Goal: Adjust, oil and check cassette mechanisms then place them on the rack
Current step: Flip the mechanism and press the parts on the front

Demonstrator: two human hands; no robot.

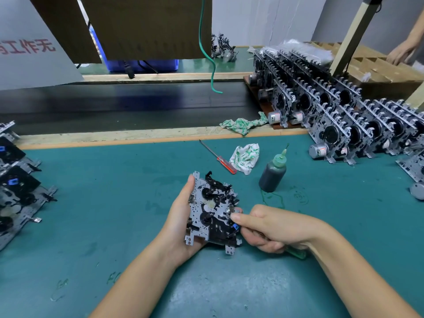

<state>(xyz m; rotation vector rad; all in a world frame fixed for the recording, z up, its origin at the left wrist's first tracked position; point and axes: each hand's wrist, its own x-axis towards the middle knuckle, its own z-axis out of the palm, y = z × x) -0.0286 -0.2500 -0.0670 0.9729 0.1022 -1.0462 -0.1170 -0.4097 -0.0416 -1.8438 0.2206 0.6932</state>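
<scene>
At the far left edge of the green desk point(91, 203) lies a stack of cassette mechanisms point(16, 180), flat and overlapping, with blue parts showing on the dark plates. Beyond the desk's wooden border runs a dark conveyor belt point(126, 104), and above it hang brown cardboard panels point(149, 26) with a green cable point(207, 53) dangling down to the belt. Near the middle of the desk, the left hand point(181, 223) cradles a cassette mechanism point(213, 212) from below and from its left side, thumb curled over the top left corner of the metal plate, which is lifted off the desk and tilted toward the viewer. The right hand point(268, 228) meets the mechanism's right edge, thumb and forefinger pinched at a small metal part beside a blue piece; its other fingers curl round a green-handled tool point(296, 252), whose tip is hidden. Farther off, a red-handled screwdriver point(218, 157) lies on the desk, just left of a crumpled white-and-green rag point(245, 157). To the right of that stands a dark oil bottle point(273, 173) with a green nozzle, green smears on the mat around its base. A second rag point(243, 125) lies on the wooden border. On the right, a rack point(254, 84) holds rows of upright finished mechanisms point(332, 111), motors facing out, with more rows standing on the desk nearer the right edge. At the far right, another person's hand point(401, 52) rests on a cardboard divider box point(378, 67).
</scene>
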